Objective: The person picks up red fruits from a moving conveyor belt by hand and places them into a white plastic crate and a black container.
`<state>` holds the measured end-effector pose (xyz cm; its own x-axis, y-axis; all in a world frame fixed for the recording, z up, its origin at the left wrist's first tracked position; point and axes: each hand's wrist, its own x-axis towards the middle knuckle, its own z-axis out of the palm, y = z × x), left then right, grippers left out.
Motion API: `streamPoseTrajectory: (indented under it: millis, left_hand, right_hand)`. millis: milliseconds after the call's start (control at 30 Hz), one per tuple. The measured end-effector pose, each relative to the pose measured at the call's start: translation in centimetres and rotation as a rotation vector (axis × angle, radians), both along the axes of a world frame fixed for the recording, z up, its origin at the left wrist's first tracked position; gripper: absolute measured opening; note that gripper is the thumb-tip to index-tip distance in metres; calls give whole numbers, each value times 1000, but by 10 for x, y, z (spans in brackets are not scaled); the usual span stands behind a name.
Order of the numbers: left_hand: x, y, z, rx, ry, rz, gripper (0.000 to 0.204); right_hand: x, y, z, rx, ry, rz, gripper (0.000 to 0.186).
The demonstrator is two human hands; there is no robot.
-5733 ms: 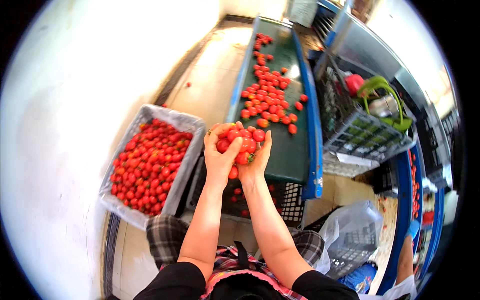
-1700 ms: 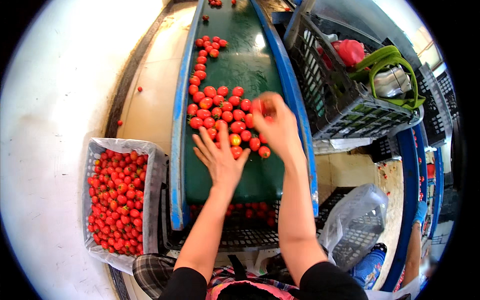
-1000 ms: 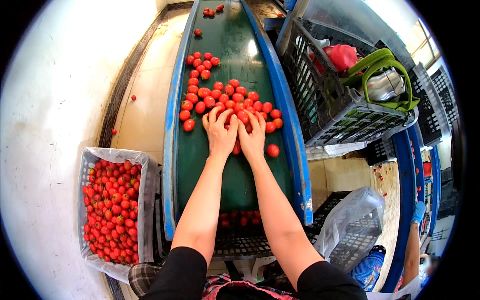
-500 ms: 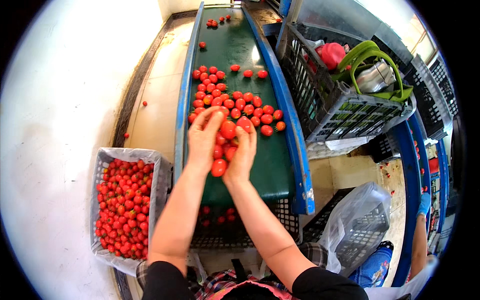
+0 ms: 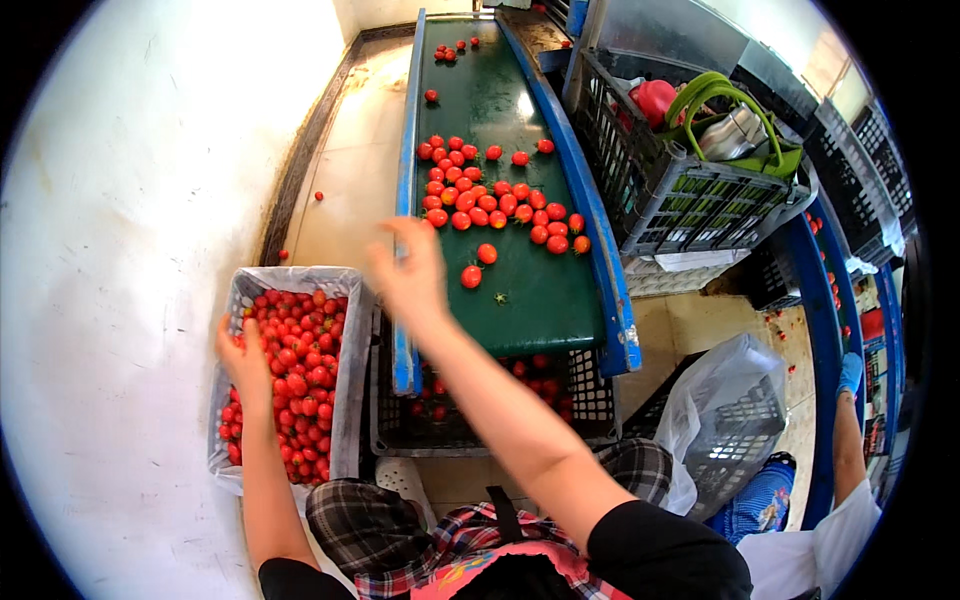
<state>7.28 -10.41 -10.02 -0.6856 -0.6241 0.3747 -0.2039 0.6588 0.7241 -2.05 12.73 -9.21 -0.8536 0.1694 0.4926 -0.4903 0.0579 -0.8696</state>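
— What do the tomatoes (image 5: 480, 200) look like?
— Small, round, glossy red, clustered on the green belt (image 5: 530, 290) just beyond the right hand (image 5: 412, 275). More fill the lined crate (image 5: 345, 370) under the left hand (image 5: 245, 355).
— Any direction to them?
— Individually none; the cluster spreads across the belt, which runs away from the fingers.
— And the fingers?
— Right hand's are spread, blurred, empty. Left hand's: I can't tell.
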Motion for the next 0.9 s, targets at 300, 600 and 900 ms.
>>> streamPoseTrajectory:
  millis: [300, 600, 900]
  left_hand:
    - [-38, 258, -10, -180, -365, -917, 78]
    - [-94, 285, -66, -121, -343, -425, 107]
    - [-99, 288, -71, -71, -189, -435, 109]
  right_hand:
    - [-121, 132, -59, 772, -32, -239, 24]
    - [-96, 145, -44, 472, -374, -103, 17]
    - [-57, 187, -54, 664, -150, -315, 41]
